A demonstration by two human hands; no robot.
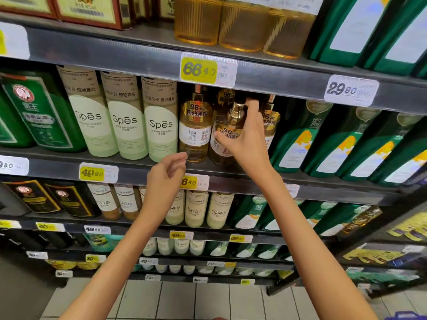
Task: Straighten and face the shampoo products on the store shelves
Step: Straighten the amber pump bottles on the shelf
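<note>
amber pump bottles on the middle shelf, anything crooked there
Yes: the amber pump bottle gripped by the right hand leans, top to the right; the amber bottle left of it stands upright, label forward.

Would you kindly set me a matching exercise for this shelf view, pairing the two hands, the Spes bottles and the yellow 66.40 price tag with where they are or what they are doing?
Column one:
1. right hand
2. left hand
3. Spes bottles
4. yellow 66.40 price tag

Column two:
A. on the shelf edge above the amber pump bottle
B. has its grip round the amber pump bottle
C. holds nothing, fingers loosely curled
D. standing left of the amber pump bottle, labels facing out

Pairs: 1-B, 2-C, 3-D, 4-A
</note>
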